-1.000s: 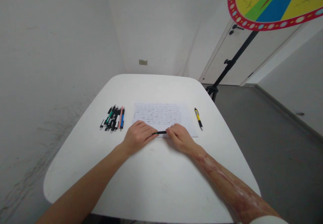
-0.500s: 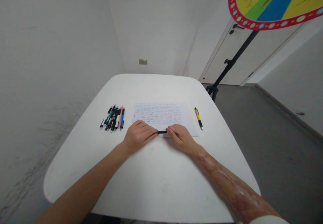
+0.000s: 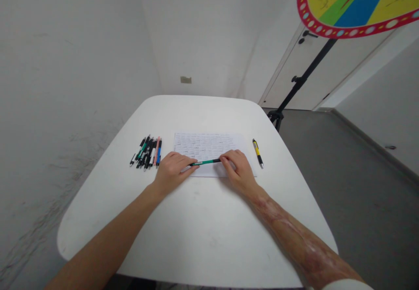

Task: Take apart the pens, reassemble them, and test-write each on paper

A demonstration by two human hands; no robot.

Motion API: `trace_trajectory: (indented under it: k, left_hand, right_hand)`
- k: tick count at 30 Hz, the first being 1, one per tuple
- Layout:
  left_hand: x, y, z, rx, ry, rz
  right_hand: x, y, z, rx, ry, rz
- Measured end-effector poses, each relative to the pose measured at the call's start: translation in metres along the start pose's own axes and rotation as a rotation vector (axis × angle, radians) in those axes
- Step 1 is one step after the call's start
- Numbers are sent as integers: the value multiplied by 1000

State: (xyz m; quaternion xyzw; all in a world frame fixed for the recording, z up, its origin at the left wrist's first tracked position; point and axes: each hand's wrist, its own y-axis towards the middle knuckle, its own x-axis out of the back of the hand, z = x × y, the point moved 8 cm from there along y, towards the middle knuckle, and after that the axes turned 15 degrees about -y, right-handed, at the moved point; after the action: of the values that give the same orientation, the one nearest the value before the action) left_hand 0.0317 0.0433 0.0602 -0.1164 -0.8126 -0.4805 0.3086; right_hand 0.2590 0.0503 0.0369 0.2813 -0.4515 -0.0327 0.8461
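Observation:
A green and black pen (image 3: 205,162) is stretched level between my two hands, just above a sheet of paper (image 3: 209,146) covered in rows of handwriting. My left hand (image 3: 172,170) pinches the pen's left end with curled fingers. Closed on the right end is my right hand (image 3: 238,168), which rests over the paper's near right corner. Both hands sit on the white table (image 3: 196,233).
A row of several pens (image 3: 147,152) lies left of the paper. A yellow and black pen (image 3: 257,153) lies alone to its right. Beyond the table's right edge stands a black tripod (image 3: 296,85) with a coloured wheel (image 3: 356,0).
Both hands have moved away from me onto the paper and drawn apart, so more of the pen's green barrel shows between them.

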Motion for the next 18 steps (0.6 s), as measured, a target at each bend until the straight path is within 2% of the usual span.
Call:
trace_trajectory:
  k: [4,7,11,16,18]
  left_hand:
    - [-7,-2,-3,-7,-34,39]
    - [-8,-4,0,6,-42,53]
    - [5,-5,22,125,-4,40]
    - [4,-11,40,198,28,235]
    - [1,-15,43,216,19,275]
  right_hand:
    - [-8,0,28,220,-97,110]
    - [-18,-4,31,295,-87,174]
    - [-15,-6,7,154,20,65]
    - [-8,-6,-18,-94,342,-53]
    - [-4,-3,-25,-199,472,-126]
